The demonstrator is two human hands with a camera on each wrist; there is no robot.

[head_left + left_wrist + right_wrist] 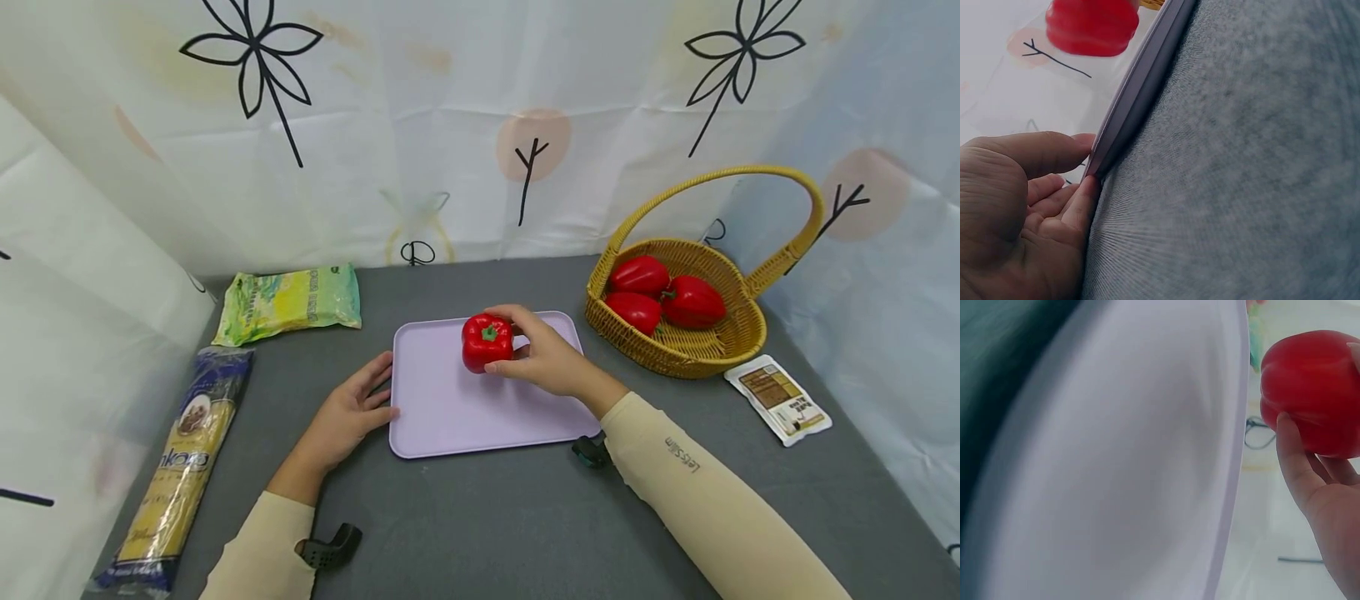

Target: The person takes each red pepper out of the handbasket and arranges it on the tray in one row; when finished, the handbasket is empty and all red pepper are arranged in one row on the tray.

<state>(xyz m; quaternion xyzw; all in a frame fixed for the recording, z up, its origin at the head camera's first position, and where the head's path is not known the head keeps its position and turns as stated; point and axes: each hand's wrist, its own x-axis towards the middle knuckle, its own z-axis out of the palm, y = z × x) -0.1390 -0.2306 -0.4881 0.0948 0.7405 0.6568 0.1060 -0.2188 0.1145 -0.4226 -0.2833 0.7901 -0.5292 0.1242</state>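
A red bell pepper (487, 343) with a green stem is pinched between the thumb and fingers of my right hand (551, 358). It is held above a pale lilac tray (450, 425), and in the right wrist view the pepper (1310, 394) stands clear of the tray's rim (1235, 425). At the tray's left edge, my left hand (352, 412) touches the rim with its thumb and loosely extended fingers. The left wrist view has the thumb tip of the left hand (1029, 187) against the rim, with the fingertips just below.
A yellow wicker basket (637, 354) with three red peppers (693, 302) stands at the right, beside a small white-and-brown packet (780, 400). A green-yellow pack (292, 302) and a long pasta bag (187, 467) lie at the left. Patterned cloth (450, 167) encloses the grey table (465, 533).
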